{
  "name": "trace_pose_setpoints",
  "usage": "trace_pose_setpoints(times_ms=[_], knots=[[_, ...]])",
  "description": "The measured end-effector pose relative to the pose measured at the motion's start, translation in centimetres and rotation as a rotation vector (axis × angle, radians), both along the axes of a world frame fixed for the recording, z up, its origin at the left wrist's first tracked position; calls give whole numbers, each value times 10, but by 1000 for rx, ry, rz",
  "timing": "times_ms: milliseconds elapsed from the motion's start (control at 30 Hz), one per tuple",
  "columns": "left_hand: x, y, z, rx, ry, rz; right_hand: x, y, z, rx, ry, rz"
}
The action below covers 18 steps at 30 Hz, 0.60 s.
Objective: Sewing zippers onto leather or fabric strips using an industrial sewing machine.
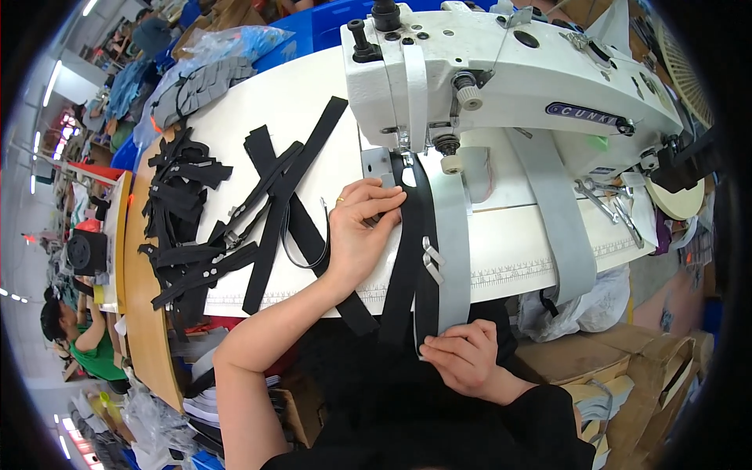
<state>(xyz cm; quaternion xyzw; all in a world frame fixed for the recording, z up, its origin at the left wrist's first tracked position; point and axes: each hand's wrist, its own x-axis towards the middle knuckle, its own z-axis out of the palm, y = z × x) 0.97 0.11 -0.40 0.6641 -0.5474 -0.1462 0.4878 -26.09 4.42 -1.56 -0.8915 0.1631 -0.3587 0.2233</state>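
Note:
A black zipper (424, 219) with silvery metal sliders (432, 258) lies lengthwise under the needle of a white sewing machine (501, 86). Against its right side runs a grey band (452, 258); a black fabric strip (401, 270) runs along its left. My left hand (366, 225) is closed, thumb and fingertips pressed on the black layers just below the presser foot (407, 160). Beyond the table's front edge, my right hand (468, 359) pinches the lower end of the zipper and grey band. Its fingertips hide exactly which layers are between them.
Loose black strips (294, 180) cross each other on the left, beside a heap of black zipper pieces (184, 211). Another grey band (552, 211) hangs over the front edge at right. Metal tools (603, 205) lie near the machine's base. A person in green (94, 337) sits far left.

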Motion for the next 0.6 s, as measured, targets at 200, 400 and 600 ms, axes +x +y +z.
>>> trace_pose_setpoints(times_ms=[200,400,600], knots=[[1,1,0,33,-33,-8,15,-16,5,23,-13,-25],[-3,0,6,48,-77,-22,27,-33,11,37,-14,-65],[-4,0,10,93,-20,-14,41,-47,10,63,-33,-109]])
